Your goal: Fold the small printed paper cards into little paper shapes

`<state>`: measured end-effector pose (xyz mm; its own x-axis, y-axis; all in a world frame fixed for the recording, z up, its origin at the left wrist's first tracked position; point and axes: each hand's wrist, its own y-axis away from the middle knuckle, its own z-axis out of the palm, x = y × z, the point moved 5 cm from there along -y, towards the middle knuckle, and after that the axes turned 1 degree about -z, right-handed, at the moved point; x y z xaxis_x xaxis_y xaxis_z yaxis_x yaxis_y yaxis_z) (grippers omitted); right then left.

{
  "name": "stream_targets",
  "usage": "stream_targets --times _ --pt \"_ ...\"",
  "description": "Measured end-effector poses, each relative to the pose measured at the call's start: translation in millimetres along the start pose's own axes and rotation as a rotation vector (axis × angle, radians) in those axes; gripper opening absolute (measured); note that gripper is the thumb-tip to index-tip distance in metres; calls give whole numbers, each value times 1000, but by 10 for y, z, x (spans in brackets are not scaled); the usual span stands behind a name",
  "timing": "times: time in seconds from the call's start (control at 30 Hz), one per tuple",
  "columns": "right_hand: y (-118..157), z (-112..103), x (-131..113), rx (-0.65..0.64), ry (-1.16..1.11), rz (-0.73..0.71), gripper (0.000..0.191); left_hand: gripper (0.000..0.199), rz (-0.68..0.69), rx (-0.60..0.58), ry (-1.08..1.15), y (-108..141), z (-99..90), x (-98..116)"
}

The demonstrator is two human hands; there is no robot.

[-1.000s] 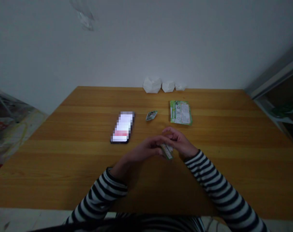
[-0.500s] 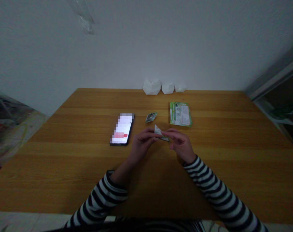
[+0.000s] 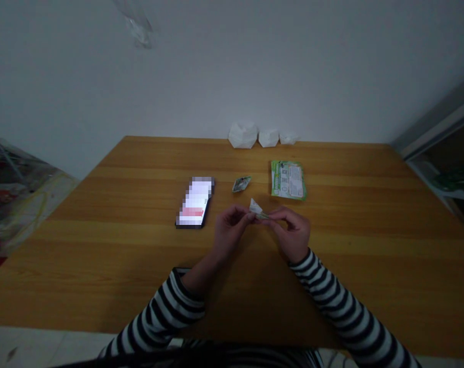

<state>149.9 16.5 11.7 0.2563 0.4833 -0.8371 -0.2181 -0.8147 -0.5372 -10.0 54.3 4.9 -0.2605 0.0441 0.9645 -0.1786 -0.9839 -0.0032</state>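
Observation:
My left hand (image 3: pixel 230 230) and my right hand (image 3: pixel 291 232) pinch a small folded piece of green-and-white printed paper (image 3: pixel 257 208) between them, just above the wooden table (image 3: pixel 140 266). Its pale pointed corner sticks up, and the fingers hide the rest. Left of my hands lies a smartphone (image 3: pixel 195 203) with a lit, pixelated screen. A small folded packet (image 3: pixel 241 184) sits ahead of them, and a flat green printed wrapper (image 3: pixel 288 180) lies ahead and to the right.
Three white folded paper shapes (image 3: pixel 242 135) stand along the table's far edge against the wall. A plastic bag with colourful contents (image 3: pixel 13 204) lies beyond the left edge. A shelf unit (image 3: pixel 446 168) stands at the right.
The folded piece has moved up and forward from low between my hands, and now its pointed corner shows. Both hands moved forward with it. The objects on the table stayed put.

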Motion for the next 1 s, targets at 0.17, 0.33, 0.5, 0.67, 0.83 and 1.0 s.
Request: stream_targets --times 0.17,0.33,0.5,0.67,0.83,1.0 --pt "16 68 87 -84 -143 143 20 29 -37 -40 -23 15 24 12" --pt "67 105 174 -101 -167 239 27 27 -41 -121 -21 2 54 -34" --pt "40 112 207 -172 -130 285 28 21 78 -50 -194 -26 -27 -102" --pt "-25 117 130 -267 34 127 21 25 55 -66 -214 -28 -20 -87" --pt "46 162 198 -121 -152 263 38 33 -24 -98 -75 -17 47 -99" --pt "94 239 233 -109 -261 391 40 30 30 6 -50 12 40 -121"
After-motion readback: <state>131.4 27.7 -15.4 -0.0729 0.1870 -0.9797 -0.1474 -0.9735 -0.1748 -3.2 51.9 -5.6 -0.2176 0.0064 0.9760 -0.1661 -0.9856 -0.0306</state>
